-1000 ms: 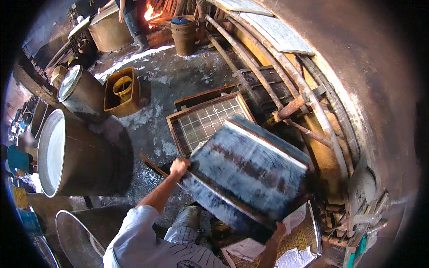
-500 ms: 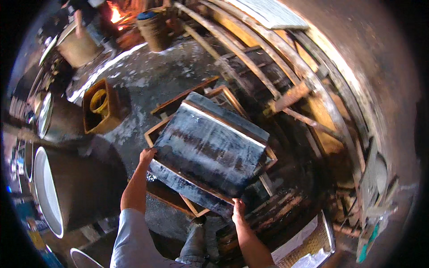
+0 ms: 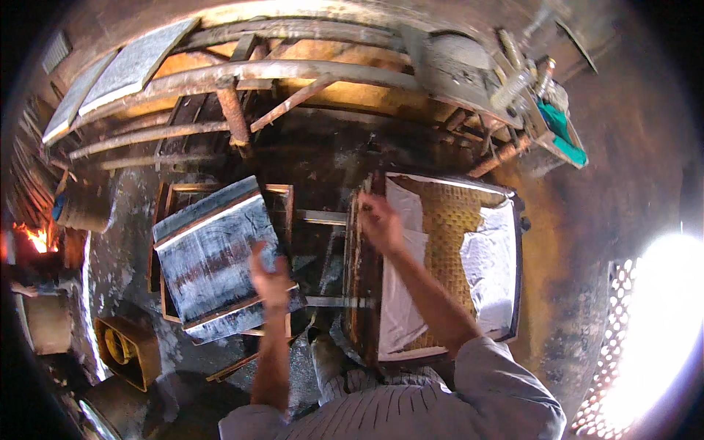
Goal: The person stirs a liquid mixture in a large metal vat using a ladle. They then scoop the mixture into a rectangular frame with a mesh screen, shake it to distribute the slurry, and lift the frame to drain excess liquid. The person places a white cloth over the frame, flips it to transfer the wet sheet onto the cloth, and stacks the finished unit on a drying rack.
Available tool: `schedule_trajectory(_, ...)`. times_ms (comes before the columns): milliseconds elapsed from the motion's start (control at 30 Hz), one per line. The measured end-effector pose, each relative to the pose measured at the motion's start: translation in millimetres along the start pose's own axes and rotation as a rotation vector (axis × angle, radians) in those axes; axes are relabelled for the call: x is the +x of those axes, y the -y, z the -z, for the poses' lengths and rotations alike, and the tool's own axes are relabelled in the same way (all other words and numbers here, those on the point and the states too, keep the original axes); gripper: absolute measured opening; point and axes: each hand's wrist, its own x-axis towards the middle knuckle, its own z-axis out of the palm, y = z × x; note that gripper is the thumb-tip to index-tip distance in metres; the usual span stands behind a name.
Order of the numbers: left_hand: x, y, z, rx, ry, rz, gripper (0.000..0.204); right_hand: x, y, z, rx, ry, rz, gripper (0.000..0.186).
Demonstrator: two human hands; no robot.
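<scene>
At the far left, orange flames burn under a leaning bundle of wooden sticks, with a brown bucket just beside them. Nearer the lower edge, a square yellow-brown tub contains a smaller yellow pail, and the rim of a large vat shows below it. Along the top, two pale rectangular boards lie on a rack of rough wooden poles.

Left of centre, the blue-grey slatted panel, streaked with brown and crossed by a light strip near its upper edge, rests askew on a wooden frame, whose corners stick out around it. The left hand is above the panel's right side, fingers loosely spread and grasping nothing; whether it touches the surface cannot be told.

Two metal rails bridge the gap between the frame and a shallow tray. The right hand is over the tray's left edge, blurred, its fingers apart and slightly bent, with nothing visible in its grip; contact with the edge is unclear. Inside the tray, white sheets partly cover a yellow woven mat. Farther right, bright light floods past a perforated screen.
</scene>
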Motion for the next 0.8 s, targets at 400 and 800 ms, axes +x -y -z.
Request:
schedule_trajectory(400, -311, -105, -155, 0.957, 0.547, -0.175, 0.075, -108, -100, 45, -0.795, -0.054, -0.071, 0.056)
schedule_trajectory(800, -326, 12, 27, -0.930, -0.470, 0.491, 0.008, -67, -7, 76, 0.619, 0.667, 0.348, 0.028)
